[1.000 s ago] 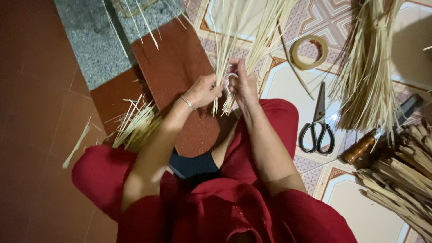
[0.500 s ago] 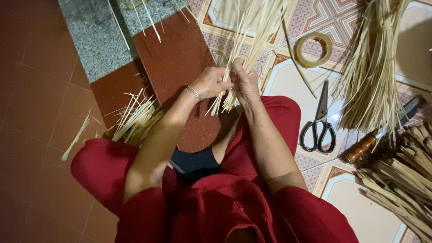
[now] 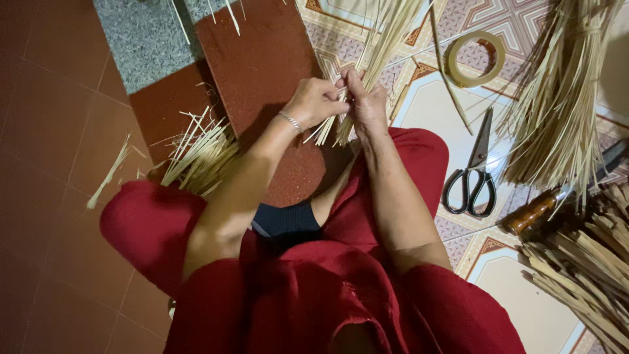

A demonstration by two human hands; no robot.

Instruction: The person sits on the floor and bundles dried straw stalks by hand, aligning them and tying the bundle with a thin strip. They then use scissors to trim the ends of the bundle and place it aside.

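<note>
No packages, labels, signs or screens show anywhere in this view.

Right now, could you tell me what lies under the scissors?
The scissors lie on bare patterned floor tile, beside the red-clad knee. Nothing shows beneath them, though the tile under the blades and handles is covered.
</note>
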